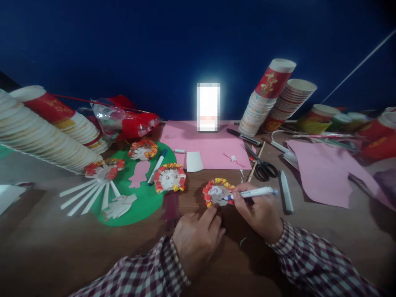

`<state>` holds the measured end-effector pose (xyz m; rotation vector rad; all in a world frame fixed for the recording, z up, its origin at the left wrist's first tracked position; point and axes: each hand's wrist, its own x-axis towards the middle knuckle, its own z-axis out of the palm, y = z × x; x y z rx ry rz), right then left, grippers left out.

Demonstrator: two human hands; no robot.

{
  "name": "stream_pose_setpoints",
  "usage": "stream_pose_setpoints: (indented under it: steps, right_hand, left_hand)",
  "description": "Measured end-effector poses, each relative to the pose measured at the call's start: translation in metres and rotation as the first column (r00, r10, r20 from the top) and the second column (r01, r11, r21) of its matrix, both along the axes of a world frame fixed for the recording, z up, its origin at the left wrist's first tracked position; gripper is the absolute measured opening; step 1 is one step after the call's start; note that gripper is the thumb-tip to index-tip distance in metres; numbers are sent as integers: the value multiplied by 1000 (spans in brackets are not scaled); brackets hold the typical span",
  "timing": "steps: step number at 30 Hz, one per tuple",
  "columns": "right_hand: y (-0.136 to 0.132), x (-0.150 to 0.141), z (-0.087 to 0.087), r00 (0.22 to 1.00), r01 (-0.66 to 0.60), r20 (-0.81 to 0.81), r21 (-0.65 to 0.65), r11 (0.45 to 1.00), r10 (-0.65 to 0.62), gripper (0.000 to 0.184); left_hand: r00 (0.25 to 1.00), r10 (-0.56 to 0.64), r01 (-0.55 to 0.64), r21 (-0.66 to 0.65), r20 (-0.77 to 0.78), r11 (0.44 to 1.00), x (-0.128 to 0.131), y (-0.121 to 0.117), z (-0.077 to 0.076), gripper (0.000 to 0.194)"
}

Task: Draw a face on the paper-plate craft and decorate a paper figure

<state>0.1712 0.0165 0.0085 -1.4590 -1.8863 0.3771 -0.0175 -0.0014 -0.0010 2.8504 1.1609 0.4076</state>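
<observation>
My right hand (pixel 258 212) grips a white marker (pixel 252 193), its tip touching a small paper-cup face (pixel 216 194) with curled red and yellow strips round its edge. Drawn eyes show on that face. My left hand (pixel 199 239) is closed, with its fingertips holding down the near edge of the same face on the brown table. Just to the left lies a second curled-edge face (pixel 170 179) with drawn eyes, above a dark red paper cutout (pixel 171 208).
A green paper circle (pixel 145 206) bears a pink cutout (pixel 140 173) and another marker (pixel 157 167). Black scissors (pixel 262 168) lie beside pink paper (pixel 216 148). A lit phone (pixel 208 107) stands at the back. Cup stacks (pixel 258 103) lean on both sides.
</observation>
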Motion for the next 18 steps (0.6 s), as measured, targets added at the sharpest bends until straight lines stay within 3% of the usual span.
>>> stream_pose_setpoints:
  steps: [7,11,18]
  right_hand:
    - [1,5,0,951,185,-250,-3,983,-180,14]
    - [1,6,-1,923,141,-360,-7,990,-134,13]
    - [0,4,2,952,84,-297,44,996,-67,8]
  left_hand:
    - [1000,11,-11,-5,-11,1000,0,0,2,19]
    - [1000,-1,1,-26,-2,1000,0,1,1,18]
    - [1000,-24,24,-30,-16,999,-1,1,2,19]
